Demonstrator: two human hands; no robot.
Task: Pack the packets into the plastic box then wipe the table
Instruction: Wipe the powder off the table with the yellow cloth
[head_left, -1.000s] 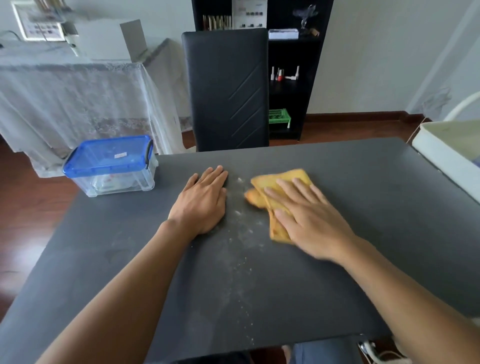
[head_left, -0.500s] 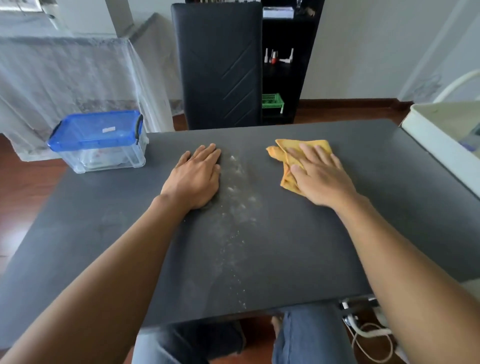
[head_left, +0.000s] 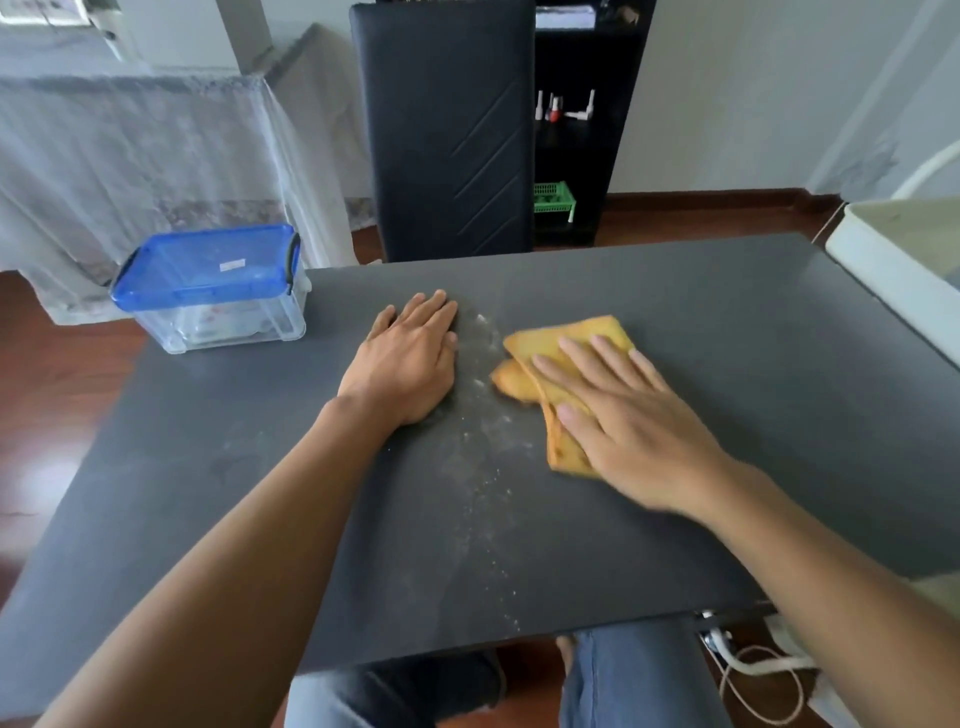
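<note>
right hand (head_left: 631, 415) flat on yellow cloth (head_left: 566, 343) (blurred), left hand (head_left: 408, 358) on table (head_left: 727, 332)

No text, brand, number or sign can be read anywhere in the head view. A small white label (head_left: 232, 265) sits on the blue lid (head_left: 208, 267) of the plastic box (head_left: 218, 322) at the far left corner of the table (head_left: 727, 415), but whatever is printed on it is too small and blurred to make out. Faint coloured printing shows through the box's clear wall, and it too is illegible. The small bottles (head_left: 553, 108) on the black shelf (head_left: 618, 156) beyond the table's far edge show no lettering that can be told.
</note>
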